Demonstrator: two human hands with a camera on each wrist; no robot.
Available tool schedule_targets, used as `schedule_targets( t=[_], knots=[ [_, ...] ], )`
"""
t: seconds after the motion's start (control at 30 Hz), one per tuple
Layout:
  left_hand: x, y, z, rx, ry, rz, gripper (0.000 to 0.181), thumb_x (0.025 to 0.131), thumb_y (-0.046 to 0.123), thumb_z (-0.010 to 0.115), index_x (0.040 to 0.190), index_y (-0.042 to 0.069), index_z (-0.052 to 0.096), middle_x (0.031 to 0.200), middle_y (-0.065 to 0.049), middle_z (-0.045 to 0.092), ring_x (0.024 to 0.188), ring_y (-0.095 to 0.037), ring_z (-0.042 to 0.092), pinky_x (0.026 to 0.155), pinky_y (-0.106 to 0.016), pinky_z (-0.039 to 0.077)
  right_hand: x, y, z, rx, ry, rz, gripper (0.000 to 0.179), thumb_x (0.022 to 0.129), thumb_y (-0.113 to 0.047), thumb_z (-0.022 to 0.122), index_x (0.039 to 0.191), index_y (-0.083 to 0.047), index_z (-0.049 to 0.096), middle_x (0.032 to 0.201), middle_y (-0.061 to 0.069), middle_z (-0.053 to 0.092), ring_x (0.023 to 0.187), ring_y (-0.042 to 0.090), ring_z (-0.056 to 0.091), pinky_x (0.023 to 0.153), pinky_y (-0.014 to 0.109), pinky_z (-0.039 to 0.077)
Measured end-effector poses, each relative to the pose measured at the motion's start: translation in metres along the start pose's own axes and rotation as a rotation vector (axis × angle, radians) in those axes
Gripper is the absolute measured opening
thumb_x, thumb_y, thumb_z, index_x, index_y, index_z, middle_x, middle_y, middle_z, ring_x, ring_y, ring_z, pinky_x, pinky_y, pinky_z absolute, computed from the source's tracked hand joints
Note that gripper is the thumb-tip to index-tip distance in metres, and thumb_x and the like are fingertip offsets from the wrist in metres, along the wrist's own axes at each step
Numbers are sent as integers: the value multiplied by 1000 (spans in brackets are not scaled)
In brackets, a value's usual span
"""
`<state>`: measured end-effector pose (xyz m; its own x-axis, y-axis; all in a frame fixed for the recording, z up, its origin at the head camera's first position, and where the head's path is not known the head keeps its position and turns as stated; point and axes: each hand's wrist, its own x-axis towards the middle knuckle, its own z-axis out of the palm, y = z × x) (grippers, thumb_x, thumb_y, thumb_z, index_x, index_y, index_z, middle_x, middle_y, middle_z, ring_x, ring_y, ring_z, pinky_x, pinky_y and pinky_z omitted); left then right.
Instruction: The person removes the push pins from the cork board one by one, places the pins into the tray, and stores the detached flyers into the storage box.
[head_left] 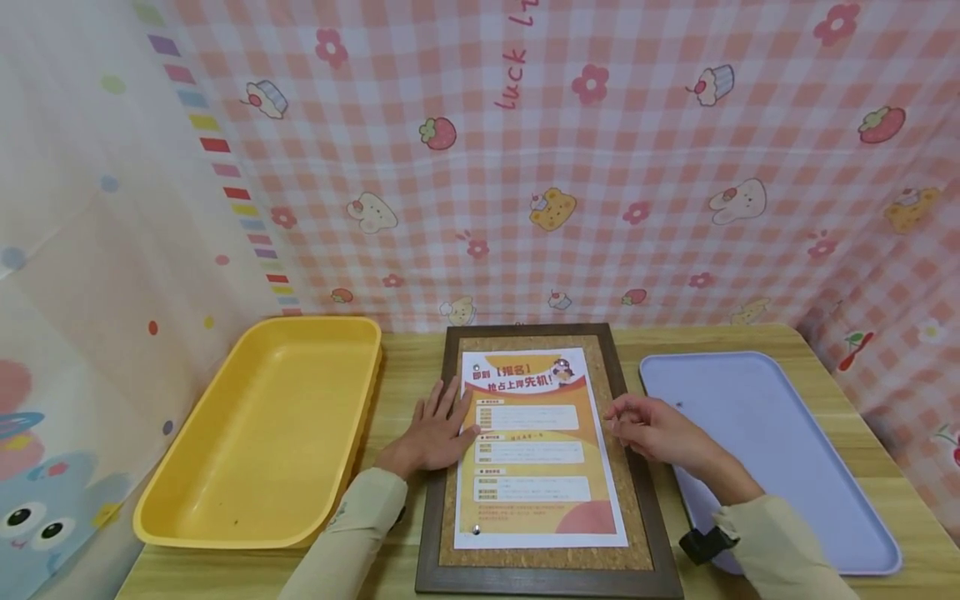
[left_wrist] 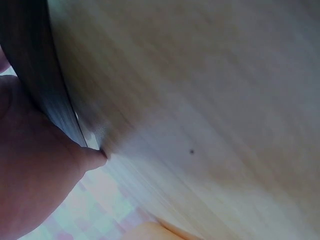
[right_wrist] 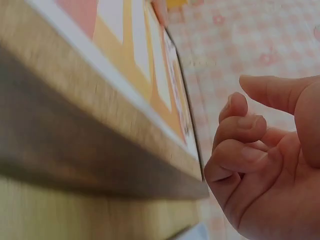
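A printed poster (head_left: 532, 467) lies on a cork board (head_left: 630, 500) inside a dark wooden frame (head_left: 555, 579). Silver pins sit at the poster's top left (head_left: 476, 367), top right and bottom left corners. My left hand (head_left: 431, 433) rests with fingers spread across the frame's left side, its fingertips and thumb on the poster's edge. Over the board's right side hovers my right hand (head_left: 648, 429), its fingers loosely curled. In the right wrist view, a gap shows between the thumb (right_wrist: 270, 92) and index finger, with nothing visible in it.
A yellow tray (head_left: 255, 433) stands left of the frame, and a lavender tray (head_left: 765, 450) lies to its right, partly under the right forearm. Both rest on a wood-grain table (head_left: 405, 367). A pink checked cloth (head_left: 510, 250) hangs behind.
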<state>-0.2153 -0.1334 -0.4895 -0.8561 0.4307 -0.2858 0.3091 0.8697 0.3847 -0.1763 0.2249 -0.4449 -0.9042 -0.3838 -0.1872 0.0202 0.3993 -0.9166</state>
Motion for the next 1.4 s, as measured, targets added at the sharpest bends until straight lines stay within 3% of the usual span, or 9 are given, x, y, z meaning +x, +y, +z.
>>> schedule_targets(
  t=[0.3, 0.53, 0.8, 1.03, 1.27, 1.4],
  knots=[
    [-3, 0, -1, 1, -2, 10, 69, 107, 46, 31, 161, 16, 0, 166, -8, -16, 150, -31, -20, 118, -60, -5, 11, -15, 26, -35, -78, -44, 19, 99, -14, 60, 107, 2, 59, 62, 2, 47, 48, 8, 38, 45, 22, 32],
    [-7, 3, -4, -13, 6, -1, 67, 107, 44, 31, 161, 14, 5, 164, -17, -17, 151, -35, -18, 119, -60, -4, 20, -19, 50, -96, -149, -104, 13, 98, -16, 61, 103, -3, 62, 69, 5, 54, 52, 9, 44, 48, 23, 37],
    [-7, 3, -4, -8, 6, 3, 68, 107, 45, 30, 161, 13, 4, 164, -17, -17, 151, -34, -18, 118, -60, -4, 26, -23, 80, -63, -252, -101, 6, 96, -6, 57, 99, -5, 62, 72, 7, 59, 54, 13, 49, 49, 25, 40],
    [-7, 4, -4, 3, 26, -2, 69, 106, 45, 32, 161, 12, 8, 165, -18, -12, 151, -35, -14, 119, -60, -1, 30, -31, 107, -50, -309, -115, 5, 96, -8, 60, 98, -7, 64, 66, 3, 56, 51, 10, 46, 49, 22, 38],
    [-5, 6, -4, 20, 33, 0, 68, 106, 44, 33, 161, 12, 9, 165, -20, -10, 151, -37, -12, 119, -61, 0, 34, -38, 119, -73, -352, -105, 7, 97, -9, 58, 98, -8, 65, 65, 3, 56, 49, 9, 45, 48, 23, 37],
    [-4, 5, -4, 25, 30, 5, 68, 106, 44, 33, 161, 12, 8, 164, -20, -11, 151, -38, -12, 119, -60, 1, 36, -37, 125, -104, -371, -139, 9, 96, -5, 57, 97, -9, 66, 67, 0, 59, 53, 6, 45, 52, 21, 39]
  ],
)
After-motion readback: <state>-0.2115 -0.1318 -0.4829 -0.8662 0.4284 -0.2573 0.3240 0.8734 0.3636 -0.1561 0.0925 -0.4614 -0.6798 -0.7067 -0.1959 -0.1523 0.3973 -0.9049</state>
